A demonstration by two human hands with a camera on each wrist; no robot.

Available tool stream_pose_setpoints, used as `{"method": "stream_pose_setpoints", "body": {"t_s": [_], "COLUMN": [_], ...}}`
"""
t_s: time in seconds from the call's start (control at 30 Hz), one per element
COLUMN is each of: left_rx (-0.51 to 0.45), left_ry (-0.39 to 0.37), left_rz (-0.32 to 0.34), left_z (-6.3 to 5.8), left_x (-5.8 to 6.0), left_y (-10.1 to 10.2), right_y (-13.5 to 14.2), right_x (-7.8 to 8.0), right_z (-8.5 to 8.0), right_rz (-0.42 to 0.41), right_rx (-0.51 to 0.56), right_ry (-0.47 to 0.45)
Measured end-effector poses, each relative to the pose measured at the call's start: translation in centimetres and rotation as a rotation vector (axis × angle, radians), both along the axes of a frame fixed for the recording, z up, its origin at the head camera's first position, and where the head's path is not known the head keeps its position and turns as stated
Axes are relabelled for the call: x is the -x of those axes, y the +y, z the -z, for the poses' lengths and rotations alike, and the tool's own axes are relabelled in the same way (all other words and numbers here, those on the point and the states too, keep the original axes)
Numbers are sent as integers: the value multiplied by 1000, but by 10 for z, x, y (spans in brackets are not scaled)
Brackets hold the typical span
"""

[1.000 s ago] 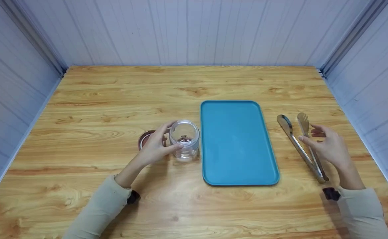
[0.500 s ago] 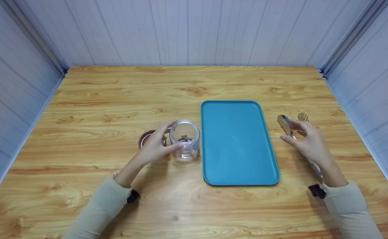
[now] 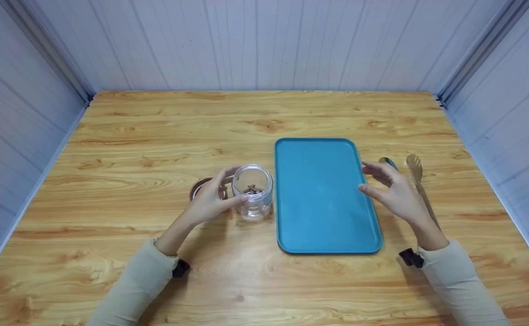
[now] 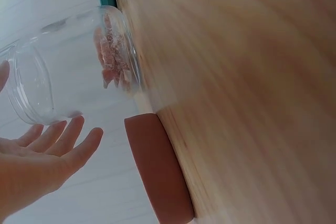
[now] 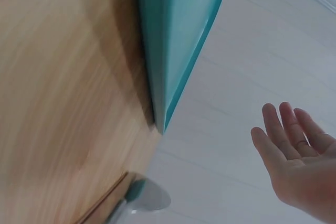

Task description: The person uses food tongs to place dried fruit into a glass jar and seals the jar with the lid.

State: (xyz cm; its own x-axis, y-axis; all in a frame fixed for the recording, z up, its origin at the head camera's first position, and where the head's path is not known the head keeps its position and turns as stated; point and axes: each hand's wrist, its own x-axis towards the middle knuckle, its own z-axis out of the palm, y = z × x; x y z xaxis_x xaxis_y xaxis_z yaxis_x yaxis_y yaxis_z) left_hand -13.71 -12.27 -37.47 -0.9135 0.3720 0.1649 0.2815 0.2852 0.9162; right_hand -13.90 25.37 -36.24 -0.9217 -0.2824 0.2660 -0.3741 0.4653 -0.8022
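A clear glass jar (image 3: 252,192) stands upright on the table, with small reddish-brown pieces (image 4: 111,59) at its bottom. My left hand (image 3: 212,197) holds the jar near its neck, thumb on the near side and fingers on the far side. Just left of the jar, partly behind that hand, lies a reddish-brown lid (image 4: 159,169). Raised over the right edge of the blue tray (image 3: 323,194), my right hand (image 3: 396,192) holds nothing, its thumb and fingers spread apart. Metal tongs (image 3: 415,167) lie to the right of the tray, partly covered by the right hand and forearm.
The wood-grain table (image 3: 165,122) is bounded by pale panel walls (image 3: 255,45) at the back and sides. A black strap-like piece (image 3: 411,257) sits at the right wrist. The tray's left rim runs close beside the jar.
My right hand has moved left, from above the tongs to the tray's right edge. The left hand and the jar stay in the same place.
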Motion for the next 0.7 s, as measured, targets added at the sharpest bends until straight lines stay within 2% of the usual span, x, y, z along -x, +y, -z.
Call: {"method": "stream_pose_setpoints", "body": {"t_s": [0.27,0.43,0.7], "left_rx": [-20,28,86], "left_ry": [16,39,62], "left_rz": [15,-4,-26], "left_z": [0,-3,-5], "left_x": [0,-1,-3], "left_y": [-1,-2,-3], "right_y": [-21,-35,-59], "right_x": [3,3,1], "right_z": [10,18,18], "right_rz": [-114,-168,-256], "right_rx": [104,172,190], "right_ry": [-74,-115,-129]}}
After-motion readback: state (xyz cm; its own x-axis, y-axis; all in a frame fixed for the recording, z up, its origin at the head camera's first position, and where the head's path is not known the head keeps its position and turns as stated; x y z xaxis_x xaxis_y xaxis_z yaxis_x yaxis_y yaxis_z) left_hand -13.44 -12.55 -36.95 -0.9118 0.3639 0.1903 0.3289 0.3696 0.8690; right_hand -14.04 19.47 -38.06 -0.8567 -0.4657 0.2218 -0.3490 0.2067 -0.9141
